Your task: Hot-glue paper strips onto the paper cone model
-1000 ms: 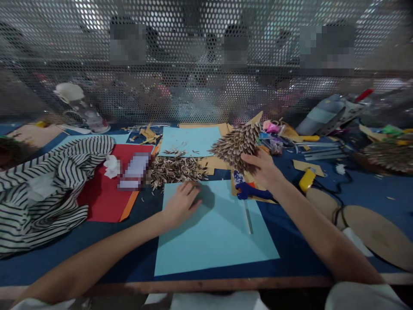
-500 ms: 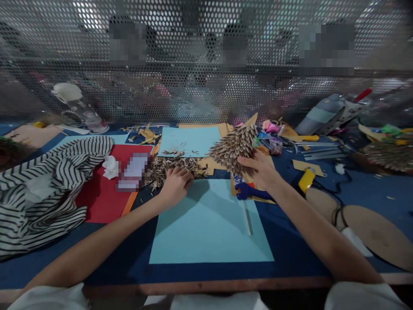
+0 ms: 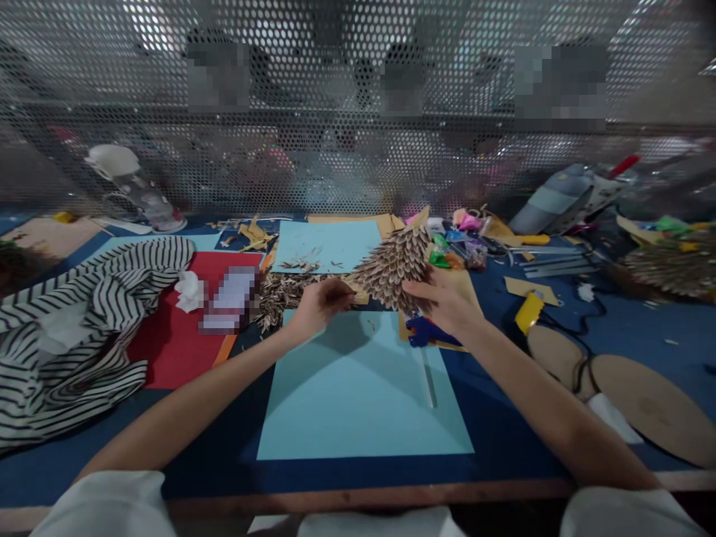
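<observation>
Over a blue table (image 3: pixel 212 440) by perforated screening (image 3: pixel 313 168), right hand (image 3: pixel 444 302) grips scaly piece (image 3: pixel 394 261); left hand (image 3: pixel 318 307) pinched, contents unclear.

No legible text, labels, brands, numbers or signs; phone screen (image 3: pixel 230 297) pixelated.

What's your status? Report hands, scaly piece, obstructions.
Right hand holding scaly brown piece. Left hand near it, grip unclear. Possible obstruction: blue tool below right hand.
</observation>
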Available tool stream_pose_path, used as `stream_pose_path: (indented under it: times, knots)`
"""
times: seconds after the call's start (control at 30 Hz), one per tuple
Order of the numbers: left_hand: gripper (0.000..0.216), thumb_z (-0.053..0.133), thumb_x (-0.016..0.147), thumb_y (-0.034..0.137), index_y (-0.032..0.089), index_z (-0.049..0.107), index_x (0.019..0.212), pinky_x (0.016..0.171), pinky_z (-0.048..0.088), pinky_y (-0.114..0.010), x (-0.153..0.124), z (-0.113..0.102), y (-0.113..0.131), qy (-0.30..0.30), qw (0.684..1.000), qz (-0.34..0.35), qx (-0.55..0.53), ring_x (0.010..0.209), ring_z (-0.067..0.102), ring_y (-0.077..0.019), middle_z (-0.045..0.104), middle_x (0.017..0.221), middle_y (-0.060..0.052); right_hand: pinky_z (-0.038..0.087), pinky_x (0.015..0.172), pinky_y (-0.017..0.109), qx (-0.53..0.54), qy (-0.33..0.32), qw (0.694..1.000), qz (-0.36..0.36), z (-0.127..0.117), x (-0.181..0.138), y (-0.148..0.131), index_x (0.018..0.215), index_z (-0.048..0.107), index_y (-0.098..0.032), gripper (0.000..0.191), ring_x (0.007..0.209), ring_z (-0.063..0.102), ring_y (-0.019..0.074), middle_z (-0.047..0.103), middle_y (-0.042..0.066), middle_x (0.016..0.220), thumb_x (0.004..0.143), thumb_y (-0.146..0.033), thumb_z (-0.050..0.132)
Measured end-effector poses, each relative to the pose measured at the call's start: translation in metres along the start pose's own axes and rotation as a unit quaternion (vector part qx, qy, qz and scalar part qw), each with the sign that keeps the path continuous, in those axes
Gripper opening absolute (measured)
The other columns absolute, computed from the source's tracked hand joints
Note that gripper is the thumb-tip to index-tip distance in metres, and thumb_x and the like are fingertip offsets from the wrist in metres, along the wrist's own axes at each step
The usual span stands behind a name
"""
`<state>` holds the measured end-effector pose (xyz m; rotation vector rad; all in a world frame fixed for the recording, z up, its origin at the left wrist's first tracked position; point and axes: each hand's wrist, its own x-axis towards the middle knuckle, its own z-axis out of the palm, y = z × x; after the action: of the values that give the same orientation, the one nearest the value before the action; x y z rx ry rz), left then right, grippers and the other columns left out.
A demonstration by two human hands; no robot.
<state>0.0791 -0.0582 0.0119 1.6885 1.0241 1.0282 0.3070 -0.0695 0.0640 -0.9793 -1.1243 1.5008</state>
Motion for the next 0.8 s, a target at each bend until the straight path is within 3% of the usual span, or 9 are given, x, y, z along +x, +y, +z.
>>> stream_pose_path:
  times: [0.23, 0.43, 0.63, 0.7, 0.8]
  knots:
    - [0.035, 0.07, 0.067, 0.047, 0.015, 0.059, 0.076, 0.063, 0.05, -0.027, -0.002, -0.006, 0.006, 0.027, 0.99, -0.093, -0.103, 0.064, 0.061, -0.0144, 0.065, 0.072, -0.004, 0.04, 0.107, 0.042, -0.004, 0.055, 0.997, -0.056, -0.006, 0.007, -0.002, 0.119, 0.052, -0.032, 0.067, 0.122, 0.052, 0.0257, 0.064, 0.001, 0.119, 0.059, -0.029, 0.081]
    - [0.032, 0.067, 0.071, 0.045, 0.015, 0.059, 0.08, 0.057, 0.048, -0.024, -0.002, -0.011, 0.001, 0.045, 0.994, -0.076, -0.059, 0.06, 0.058, -0.0122, 0.063, 0.069, -0.002, 0.042, 0.105, 0.039, -0.039, 0.073, 0.99, -0.118, -0.014, 0.012, 0.001, 0.112, 0.056, -0.035, 0.051, 0.122, 0.052, 0.0252, 0.064, -0.001, 0.119, 0.066, -0.033, 0.078]
    - [0.018, 0.061, 0.077, 0.032, 0.015, 0.06, 0.083, 0.06, 0.046, -0.024, 0.003, -0.029, -0.006, 0.122, 0.984, 0.003, 0.13, 0.067, 0.059, -0.0139, 0.063, 0.073, -0.003, 0.039, 0.108, 0.041, -0.028, 0.096, 0.985, -0.142, -0.02, 0.013, -0.006, 0.109, 0.057, -0.035, 0.043, 0.121, 0.052, 0.0234, 0.063, -0.002, 0.12, 0.07, -0.035, 0.074]
    - [0.014, 0.055, 0.082, 0.028, 0.016, 0.061, 0.083, 0.064, 0.046, -0.027, 0.004, -0.036, -0.006, 0.126, 0.959, 0.049, 0.248, 0.07, 0.059, -0.0159, 0.063, 0.076, -0.004, 0.039, 0.107, 0.041, -0.023, 0.092, 0.987, -0.131, -0.02, 0.012, -0.008, 0.11, 0.057, -0.034, 0.041, 0.121, 0.052, 0.0234, 0.062, -0.002, 0.121, 0.072, -0.037, 0.072]
    - [0.018, 0.05, 0.087, 0.028, 0.016, 0.063, 0.087, 0.08, 0.046, -0.036, 0.005, -0.04, -0.004, 0.118, 0.913, 0.113, 0.373, 0.09, 0.059, -0.0227, 0.063, 0.092, -0.01, 0.041, 0.106, 0.043, -0.019, 0.085, 0.992, -0.094, -0.018, 0.009, -0.009, 0.113, 0.056, -0.034, 0.045, 0.122, 0.052, 0.0246, 0.063, -0.002, 0.12, 0.072, -0.039, 0.072]
